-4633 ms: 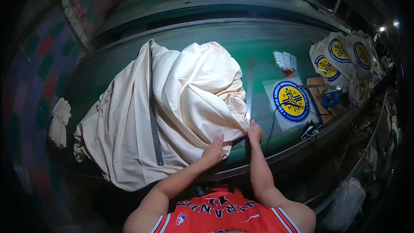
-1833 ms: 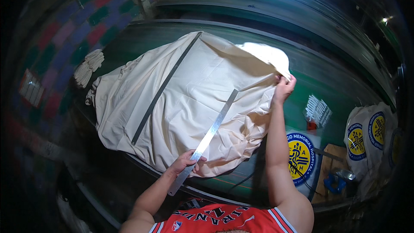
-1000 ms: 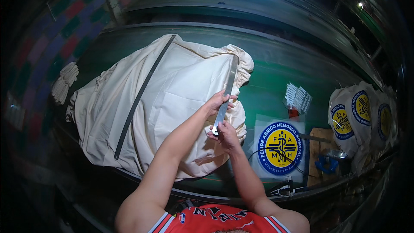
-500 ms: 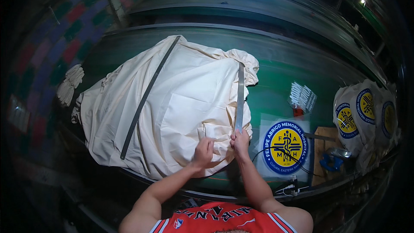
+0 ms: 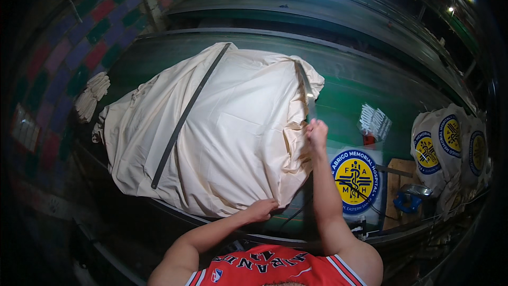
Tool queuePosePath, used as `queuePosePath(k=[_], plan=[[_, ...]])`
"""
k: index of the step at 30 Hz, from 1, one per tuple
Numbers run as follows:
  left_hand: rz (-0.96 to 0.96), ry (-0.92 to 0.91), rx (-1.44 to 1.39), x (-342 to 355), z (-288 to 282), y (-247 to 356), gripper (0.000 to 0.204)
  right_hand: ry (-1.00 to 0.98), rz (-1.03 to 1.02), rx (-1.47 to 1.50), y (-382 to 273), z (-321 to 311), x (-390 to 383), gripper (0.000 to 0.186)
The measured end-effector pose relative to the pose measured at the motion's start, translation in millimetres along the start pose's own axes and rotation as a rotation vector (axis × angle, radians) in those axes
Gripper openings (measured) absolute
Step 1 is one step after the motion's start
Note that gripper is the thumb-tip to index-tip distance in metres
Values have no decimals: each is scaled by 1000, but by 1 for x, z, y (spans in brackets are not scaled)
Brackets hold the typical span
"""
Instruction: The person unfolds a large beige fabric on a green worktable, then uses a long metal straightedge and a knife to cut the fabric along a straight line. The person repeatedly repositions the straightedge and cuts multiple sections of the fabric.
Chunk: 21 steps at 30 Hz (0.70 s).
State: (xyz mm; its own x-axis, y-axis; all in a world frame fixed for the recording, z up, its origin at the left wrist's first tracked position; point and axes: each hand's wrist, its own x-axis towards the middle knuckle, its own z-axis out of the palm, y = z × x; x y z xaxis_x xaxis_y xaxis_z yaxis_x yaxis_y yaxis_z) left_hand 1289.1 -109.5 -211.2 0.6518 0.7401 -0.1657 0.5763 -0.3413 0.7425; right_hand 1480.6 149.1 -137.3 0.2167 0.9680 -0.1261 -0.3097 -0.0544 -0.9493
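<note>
A large cream cloth (image 5: pixel 233 122) lies creased over the green table (image 5: pixel 349 90). A long dark metal strip (image 5: pixel 190 114) lies diagonally across its left part. My right hand (image 5: pixel 316 133) is closed on the lower end of a silvery metal ruler (image 5: pixel 309 96) along the cloth's bunched right side, whose far end reaches the cloth's upper right corner. My left hand (image 5: pixel 262 209) is closed on the cloth's near edge at the bottom, below and left of the right hand, fingertips partly hidden by folds.
At right are a round blue-and-yellow printed transfer (image 5: pixel 353 180), white cut lettering (image 5: pixel 375 119), a blue hand tool (image 5: pixel 407 201) on a wooden board (image 5: pixel 397 172), and printed cream bags (image 5: pixel 439 159). A white cloth bundle (image 5: pixel 92 95) sits left, beside a painted block wall (image 5: pixel 63 63).
My right hand and the ruler have moved up and right since half a second ago. My left hand has moved down to the near edge. Earlier bunching across the cloth's middle is flattened.
</note>
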Motion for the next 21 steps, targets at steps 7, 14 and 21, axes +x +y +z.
queuePosePath(k=[7,14,21], plan=[[119,8,-238,12,16,-7,31,-2,37,9,-18,-1,49,25],[36,-185,-176,11,7,0,23,51,38,-205,46,18,0,25],[-103,5,401,29,15,47,57,-82,60,-109,60,12,-119,14]])
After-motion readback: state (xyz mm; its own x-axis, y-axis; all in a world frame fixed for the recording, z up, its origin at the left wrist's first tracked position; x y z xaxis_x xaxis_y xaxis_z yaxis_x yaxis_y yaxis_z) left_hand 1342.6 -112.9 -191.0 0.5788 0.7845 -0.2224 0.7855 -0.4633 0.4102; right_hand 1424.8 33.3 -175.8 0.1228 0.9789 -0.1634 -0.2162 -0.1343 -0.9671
